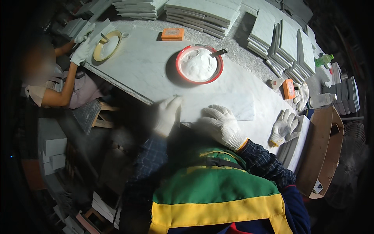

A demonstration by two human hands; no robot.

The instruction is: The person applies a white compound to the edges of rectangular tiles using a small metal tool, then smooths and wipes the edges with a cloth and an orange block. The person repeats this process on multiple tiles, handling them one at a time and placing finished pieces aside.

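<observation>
A pale grey-veined marble tile point(237, 107) lies before me at the near side of the marble-topped table. My left hand point(168, 117), in a white knit glove, closes on the tile's left edge; shadow and blur hide part of its fingers. Over the near edge, my right hand point(223, 125) has its gloved fingers bent together onto the tile's top, gripping it from the front. Beyond the tile stands a red-rimmed bowl point(180, 71) of white paste or powder, with a flat metal scraper point(219, 53) leaning out over its right rim.
Orange boxes point(173, 34) and stacked marble tiles point(202, 15) line the far side. To the right are a loose white glove point(284, 128), plastic bottles point(323, 100) and a cardboard box point(321, 144). At left, a gloved person point(58, 84) works beside a yellow bowl point(107, 46).
</observation>
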